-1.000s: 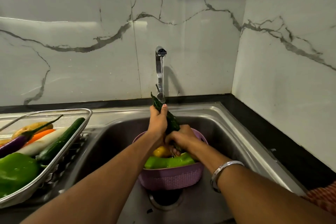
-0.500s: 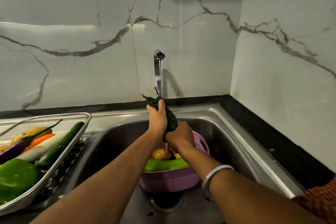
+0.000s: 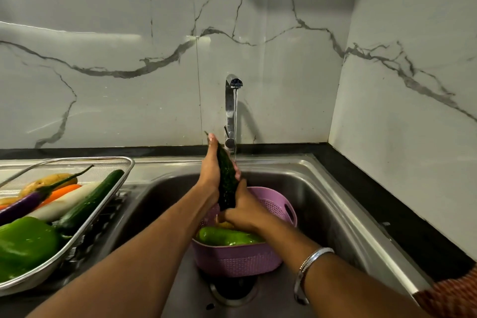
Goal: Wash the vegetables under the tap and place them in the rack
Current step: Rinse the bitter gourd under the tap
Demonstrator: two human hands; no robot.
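While both hands (image 3: 233,195) grip it, the cucumber (image 3: 226,183) has swung upright toward twelve o'clock under the tap (image 3: 230,111), rinsing nearly done.

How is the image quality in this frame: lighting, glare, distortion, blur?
Head view: dim, greenish light; a glare streak on the marble wall upper left; a shadow of the tap falls on the wall to its right; wide-angle bending shows along the sink rim and the wall corner; the hands and the dark green vegetable look slightly soft.
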